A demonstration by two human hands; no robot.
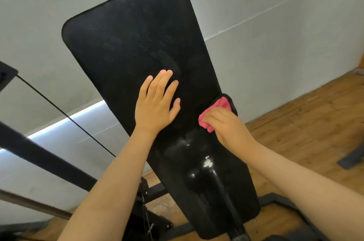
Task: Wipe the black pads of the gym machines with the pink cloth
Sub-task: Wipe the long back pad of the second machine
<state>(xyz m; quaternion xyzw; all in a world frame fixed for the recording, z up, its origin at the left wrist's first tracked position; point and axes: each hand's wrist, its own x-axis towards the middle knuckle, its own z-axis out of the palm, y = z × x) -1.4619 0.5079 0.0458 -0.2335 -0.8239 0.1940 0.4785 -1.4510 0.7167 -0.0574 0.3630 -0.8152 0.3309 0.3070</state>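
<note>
Left hand [155,107] lies flat, fingers straight, on the black pad [128,43]. At its 3 o'clock, right hand [226,128] clutches the pink cloth [221,105] against the pad's right edge. Bare pad stretches toward 11 o'clock.

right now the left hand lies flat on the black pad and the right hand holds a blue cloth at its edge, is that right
Not quite: the cloth is pink, not blue. The head view shows the right hand gripping it at the right edge of the black pad, while the left hand lies flat on the pad.
</note>
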